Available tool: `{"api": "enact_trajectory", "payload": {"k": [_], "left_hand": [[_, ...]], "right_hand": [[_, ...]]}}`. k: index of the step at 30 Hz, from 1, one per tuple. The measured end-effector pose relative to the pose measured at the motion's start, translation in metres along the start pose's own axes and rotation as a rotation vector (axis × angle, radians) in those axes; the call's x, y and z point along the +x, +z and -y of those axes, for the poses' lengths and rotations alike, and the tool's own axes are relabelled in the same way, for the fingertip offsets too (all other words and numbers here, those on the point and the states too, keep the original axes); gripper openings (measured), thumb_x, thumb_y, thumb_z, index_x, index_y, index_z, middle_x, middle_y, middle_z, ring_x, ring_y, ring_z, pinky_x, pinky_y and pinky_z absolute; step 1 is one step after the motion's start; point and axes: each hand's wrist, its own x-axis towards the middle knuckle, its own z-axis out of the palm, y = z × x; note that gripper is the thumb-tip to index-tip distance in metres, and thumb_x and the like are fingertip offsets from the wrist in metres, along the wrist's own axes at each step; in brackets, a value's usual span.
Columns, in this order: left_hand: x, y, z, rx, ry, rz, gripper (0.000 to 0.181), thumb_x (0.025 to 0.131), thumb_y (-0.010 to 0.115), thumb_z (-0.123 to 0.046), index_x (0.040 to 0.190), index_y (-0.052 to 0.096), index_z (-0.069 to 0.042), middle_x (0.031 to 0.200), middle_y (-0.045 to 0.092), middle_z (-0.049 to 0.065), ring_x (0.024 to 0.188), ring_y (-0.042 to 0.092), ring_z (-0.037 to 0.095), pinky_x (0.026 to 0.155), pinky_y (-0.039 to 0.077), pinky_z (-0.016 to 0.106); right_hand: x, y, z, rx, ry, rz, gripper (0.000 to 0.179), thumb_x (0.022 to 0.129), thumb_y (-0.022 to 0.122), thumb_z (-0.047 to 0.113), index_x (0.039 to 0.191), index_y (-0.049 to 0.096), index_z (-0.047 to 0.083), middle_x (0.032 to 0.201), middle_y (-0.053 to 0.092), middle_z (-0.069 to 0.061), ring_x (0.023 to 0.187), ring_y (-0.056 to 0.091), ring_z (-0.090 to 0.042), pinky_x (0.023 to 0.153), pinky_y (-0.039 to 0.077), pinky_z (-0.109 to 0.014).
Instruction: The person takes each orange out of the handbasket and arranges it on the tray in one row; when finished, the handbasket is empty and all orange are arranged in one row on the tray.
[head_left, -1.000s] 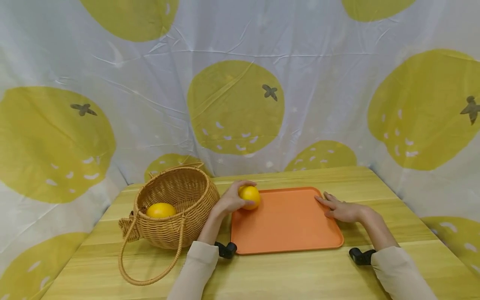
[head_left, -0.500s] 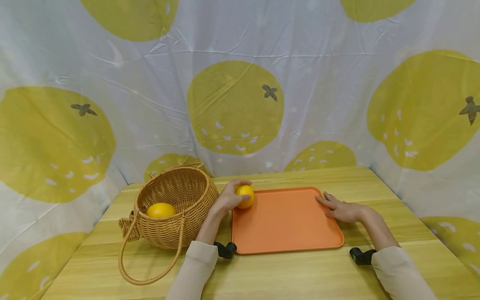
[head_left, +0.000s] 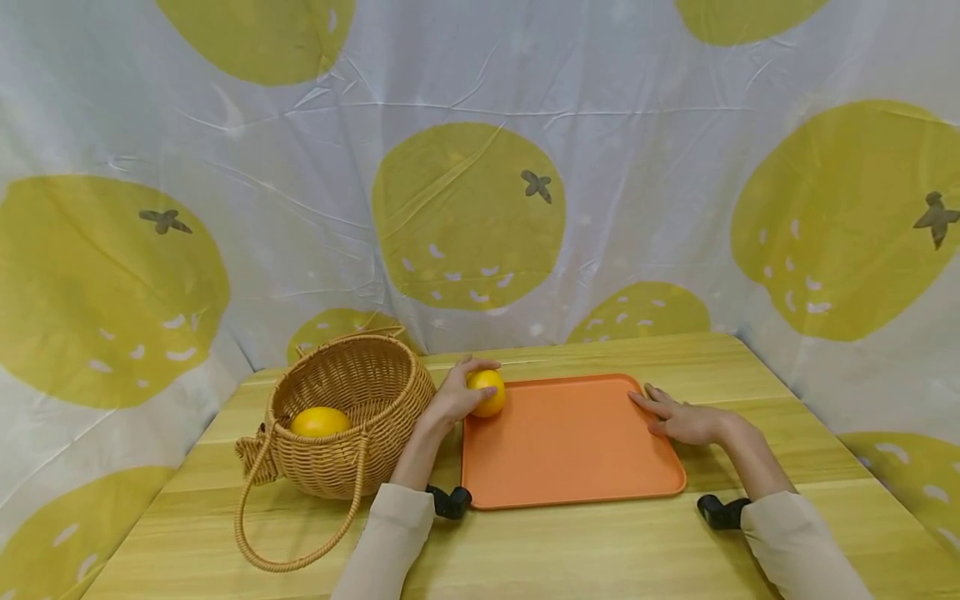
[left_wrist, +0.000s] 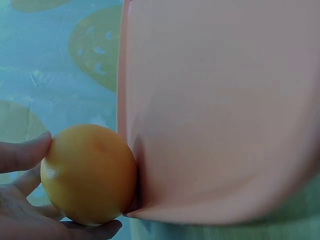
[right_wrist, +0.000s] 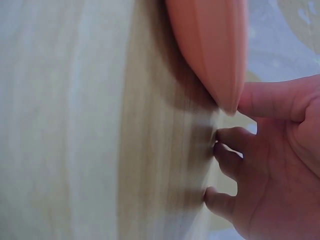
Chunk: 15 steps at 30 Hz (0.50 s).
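The person's left hand (head_left: pixel 457 396) had hold of a round orange (head_left: pixel 489 393). The thumb was bent around one side and the fingers around the other, so the hand was open just as wide as the fruit. The orange was at the far left corner of a flat orange tray (head_left: pixel 570 442), over its edge. I cannot tell if the tray held up any of its weight. The right hand (head_left: pixel 686 421) was at the other end of the tray. Its fingers were loose and a bit spread, and it touched the right rim but did not grip anything. The tray lay flat on a wooden table (head_left: pixel 585 550) with light and dark stripes. To the left of the tray stood a round wicker basket (head_left: pixel 330 467), tipped a little so its wide mouth showed. Inside it was a bigger yellow-orange fruit (head_left: pixel 320 422), near the front rim. The basket's handle (head_left: pixel 300 565) hung down in front in a big loop. Behind the table was a pale cloth (head_left: pixel 637 167) with big yellow fruits printed on it.
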Motion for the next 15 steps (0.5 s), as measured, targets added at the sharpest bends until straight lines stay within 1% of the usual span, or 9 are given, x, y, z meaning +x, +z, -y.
{"api": "enact_trajectory", "payload": {"k": [4,9,13,15], "left_hand": [[-0.0007,-0.0012,-0.0019,0.002,0.009,-0.008,0.041,0.096,0.066,0.002,0.137,0.065,-0.004,0.171,0.012,0.028,0.154,0.021,0.054,0.118,0.035,0.062],[-0.0003,-0.0007,-0.0003,-0.008,0.017,-0.020,0.040,0.097,0.065,0.002,0.138,0.064,-0.002,0.171,0.011,0.029,0.155,0.017,0.055,0.122,0.028,0.063],[-0.0014,-0.0001,-0.0010,-0.002,0.019,-0.023,0.041,0.098,0.063,0.002,0.138,0.063,-0.002,0.171,0.012,0.029,0.155,0.015,0.054,0.122,0.027,0.064],[-0.0026,-0.0003,-0.0043,0.010,0.041,-0.027,0.040,0.098,0.063,0.002,0.138,0.064,-0.002,0.170,0.014,0.028,0.156,0.015,0.053,0.122,0.026,0.064]], "right_hand": [[0.0007,-0.0006,0.0008,-0.008,-0.006,-0.003,0.074,0.110,0.050,0.028,0.161,0.012,-0.010,0.163,-0.011,-0.042,0.147,-0.013,-0.065,0.112,-0.005,-0.082],[0.0011,0.0003,-0.0002,0.016,0.008,-0.005,0.072,0.110,0.049,0.024,0.162,0.012,-0.008,0.163,-0.012,-0.041,0.147,-0.014,-0.065,0.111,-0.005,-0.083],[0.0007,0.0012,-0.0018,0.020,0.011,-0.007,0.071,0.110,0.049,0.023,0.162,0.012,-0.007,0.164,-0.012,-0.041,0.148,-0.014,-0.065,0.112,-0.004,-0.083],[-0.0002,0.0013,-0.0020,0.018,0.010,-0.009,0.072,0.110,0.050,0.025,0.162,0.013,-0.007,0.164,-0.012,-0.040,0.148,-0.014,-0.065,0.112,-0.004,-0.082]]}}
